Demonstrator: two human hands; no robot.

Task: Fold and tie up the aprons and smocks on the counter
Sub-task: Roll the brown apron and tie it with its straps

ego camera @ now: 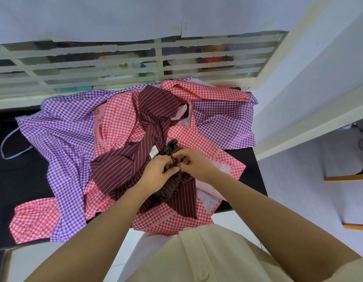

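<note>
In the head view, a black counter (17, 180) carries a loose heap of garments. A purple-and-white gingham garment (60, 139) spreads across the left of the heap and shows again at the far right. A red-and-white gingham garment (115, 119) lies over the middle and reaches the near edge of the counter. Across it sprawls a maroon garment with thin white stripes (154, 106), with a small white label (153, 152) just beside the hands.

Both hands meet near the middle of the heap, on top of the maroon garment. Directly under and between them sits a dark brown white-striped cloth bundle (169, 188). It is rolled up small, with one ruffled end poking out beyond the fingers and the rest showing below the wrists.

The left hand (158, 171) has its fingers curled in and pinches a thin dark brown tie (175, 164) at the top of the bundle. The right hand (193, 161) pinches the same tie from the other side, fingertips almost touching those of the left. How the tie runs round the bundle cannot be made out.

A blue-and-white striped strap (5, 147) loops over the bare counter at the far left. Beyond the heap stands a white slatted window grille (115, 58). The person's cream buttoned shirt (196, 251) fills the bottom of the view.
</note>
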